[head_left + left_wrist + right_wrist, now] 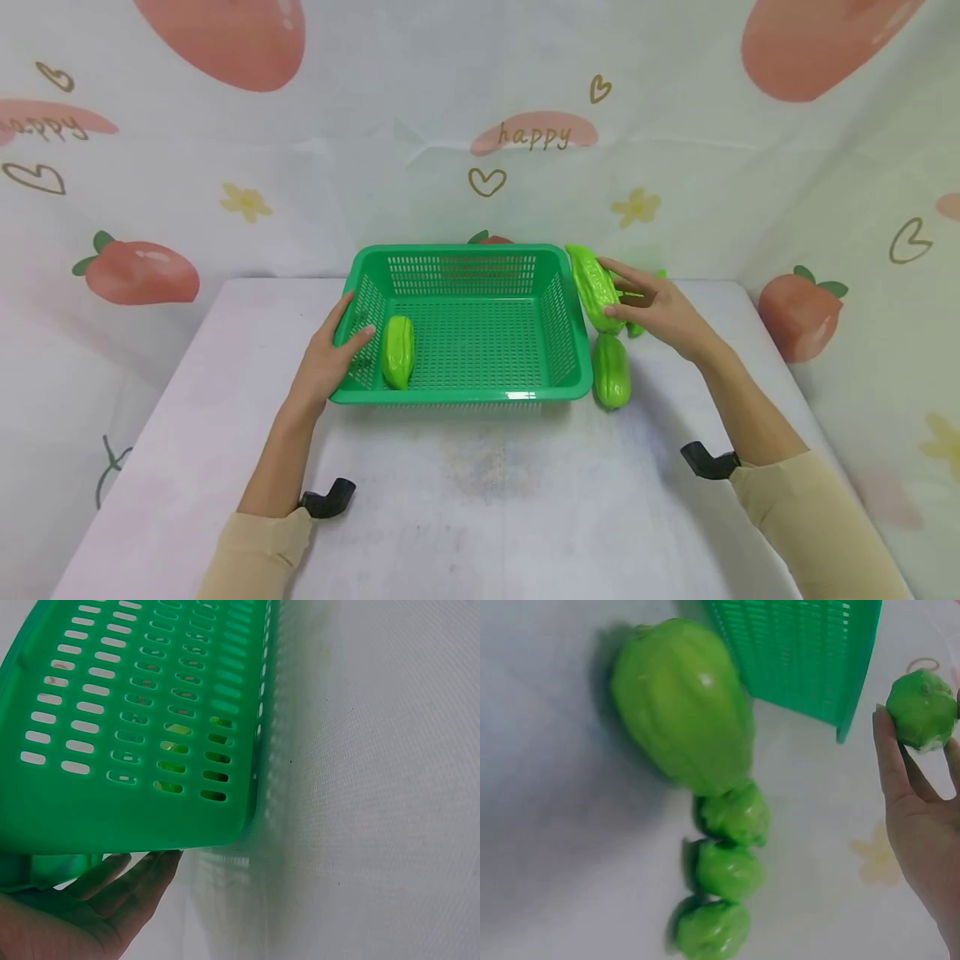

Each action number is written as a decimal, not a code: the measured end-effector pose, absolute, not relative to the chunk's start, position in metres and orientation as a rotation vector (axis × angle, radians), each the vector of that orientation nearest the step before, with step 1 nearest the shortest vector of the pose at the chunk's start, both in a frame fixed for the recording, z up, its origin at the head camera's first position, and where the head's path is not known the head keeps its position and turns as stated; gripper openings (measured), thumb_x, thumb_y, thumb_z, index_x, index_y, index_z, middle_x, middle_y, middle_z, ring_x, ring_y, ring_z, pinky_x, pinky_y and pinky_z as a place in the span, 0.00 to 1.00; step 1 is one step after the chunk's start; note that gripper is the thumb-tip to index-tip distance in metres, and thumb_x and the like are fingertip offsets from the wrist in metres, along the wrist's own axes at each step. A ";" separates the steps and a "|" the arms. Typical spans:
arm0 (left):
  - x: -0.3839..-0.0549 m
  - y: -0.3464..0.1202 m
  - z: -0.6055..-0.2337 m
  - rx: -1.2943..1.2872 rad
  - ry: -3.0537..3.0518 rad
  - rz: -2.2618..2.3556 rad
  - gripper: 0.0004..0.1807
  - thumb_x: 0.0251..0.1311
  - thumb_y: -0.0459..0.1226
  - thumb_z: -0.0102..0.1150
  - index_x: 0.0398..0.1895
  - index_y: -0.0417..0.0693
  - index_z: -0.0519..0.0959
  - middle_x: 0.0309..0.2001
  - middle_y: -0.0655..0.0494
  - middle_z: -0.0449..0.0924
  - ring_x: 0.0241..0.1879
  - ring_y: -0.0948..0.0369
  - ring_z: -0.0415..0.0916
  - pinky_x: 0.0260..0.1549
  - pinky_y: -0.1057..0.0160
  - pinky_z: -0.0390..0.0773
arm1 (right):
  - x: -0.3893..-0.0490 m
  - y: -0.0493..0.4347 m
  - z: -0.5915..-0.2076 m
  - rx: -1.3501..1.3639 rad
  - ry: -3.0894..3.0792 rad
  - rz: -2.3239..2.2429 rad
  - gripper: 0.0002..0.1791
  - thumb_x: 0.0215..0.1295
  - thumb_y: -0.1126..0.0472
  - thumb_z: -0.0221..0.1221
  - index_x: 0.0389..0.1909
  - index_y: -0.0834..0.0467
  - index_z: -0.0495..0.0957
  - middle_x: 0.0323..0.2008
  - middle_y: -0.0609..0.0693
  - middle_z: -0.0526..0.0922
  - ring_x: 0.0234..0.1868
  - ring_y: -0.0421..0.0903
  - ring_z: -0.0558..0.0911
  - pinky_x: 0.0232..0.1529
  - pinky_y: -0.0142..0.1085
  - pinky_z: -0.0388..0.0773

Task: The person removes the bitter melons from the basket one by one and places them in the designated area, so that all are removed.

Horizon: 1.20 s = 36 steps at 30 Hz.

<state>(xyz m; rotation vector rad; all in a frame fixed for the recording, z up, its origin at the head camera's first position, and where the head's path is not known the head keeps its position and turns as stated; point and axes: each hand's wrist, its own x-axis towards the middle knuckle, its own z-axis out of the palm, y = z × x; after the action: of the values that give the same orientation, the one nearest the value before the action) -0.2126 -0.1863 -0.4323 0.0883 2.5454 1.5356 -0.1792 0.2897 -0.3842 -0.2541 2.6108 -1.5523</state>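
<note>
A green plastic basket [461,395] with slotted walls stands on the table. My left hand [324,362] grips its left rim, thumb over the inside and fingers along the outer wall. One green, ridged bitter melon [398,352] lies inside near the left wall. Just outside the right rim, my right hand [667,312] pinches another bitter melon [592,287] between thumb and fingers, raised off the table with its tip pointing away. Below it, a bitter melon [612,371] lies beside the basket's right wall. More melons [729,870] line up behind that one, mostly hidden by the right hand in the head view.
The white table [480,517] meets a printed curtain [420,167] with strawberries, hearts and flowers right behind the basket. Cloth also hangs at both sides. A black wrist mount [328,498] sits on the left wrist, another mount [708,461] on the right.
</note>
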 end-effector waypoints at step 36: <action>-0.211 -0.186 -0.432 0.105 2.565 1.529 0.42 0.70 0.53 0.54 0.80 0.74 0.42 0.80 0.52 0.42 0.76 0.44 0.42 0.66 0.32 0.50 | -0.115 0.336 -0.423 -0.056 2.720 -1.558 0.37 0.71 0.56 0.61 0.77 0.42 0.58 0.64 0.68 0.70 0.53 0.31 0.77 0.46 0.22 0.75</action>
<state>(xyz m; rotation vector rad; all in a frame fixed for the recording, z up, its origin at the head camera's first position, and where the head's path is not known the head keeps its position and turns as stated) -0.2109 -0.1859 -0.4316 0.1050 2.5654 1.5294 -0.1147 0.3363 -0.4230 -0.0560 2.7201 -1.5578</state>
